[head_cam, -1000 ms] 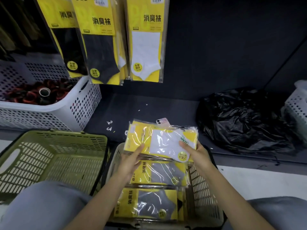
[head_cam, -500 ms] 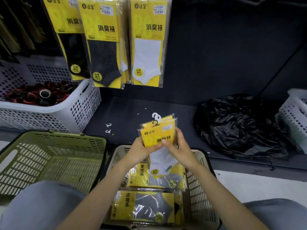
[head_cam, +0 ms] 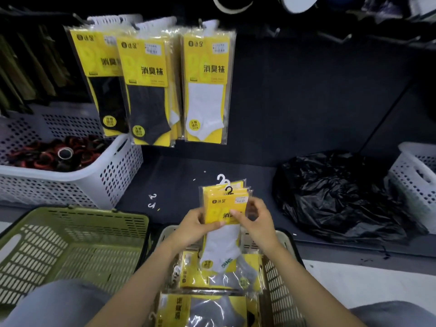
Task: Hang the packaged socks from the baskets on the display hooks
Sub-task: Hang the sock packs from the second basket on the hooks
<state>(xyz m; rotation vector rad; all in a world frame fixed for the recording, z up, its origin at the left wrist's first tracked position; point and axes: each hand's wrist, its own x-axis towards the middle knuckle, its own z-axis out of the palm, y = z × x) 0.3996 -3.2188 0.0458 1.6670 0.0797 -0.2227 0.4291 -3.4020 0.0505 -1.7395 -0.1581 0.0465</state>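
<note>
Held sock packs [head_cam: 224, 208]: small upright stack above beige basket [head_cam: 280, 274], white sock foremost; at least three plastic hook tabs at top, exact pack count unclear.
Left hand [head_cam: 192, 226]: closed round stack's left edge, thumb across front.
Right hand [head_cam: 256, 221]: fingers curled, pinching upper right of front pack.
Beige basket: two further layers of yellow sock packs [head_cam: 212, 310] lying flat, grey socks showing; lower part cut off by frame edge, forearms across it.
Green basket [head_cam: 70, 246]: one, left of beige basket, touching or just beside.
Hanging sock packs [head_cam: 205, 86]: three bunches on display hooks [head_cam: 200, 22] above shelf, black, grey, white foremost; number behind each hidden.
White perforated baskets: two; left one [head_cam: 113, 171] with dark red-and-black items, blurred; right one [head_cam: 415, 175] cut off.
Black plastic bag [head_cam: 342, 192]: one, crumpled, on shelf near right basket.
Loose white hooks [head_cam: 152, 200]: two, on shelf.
</note>
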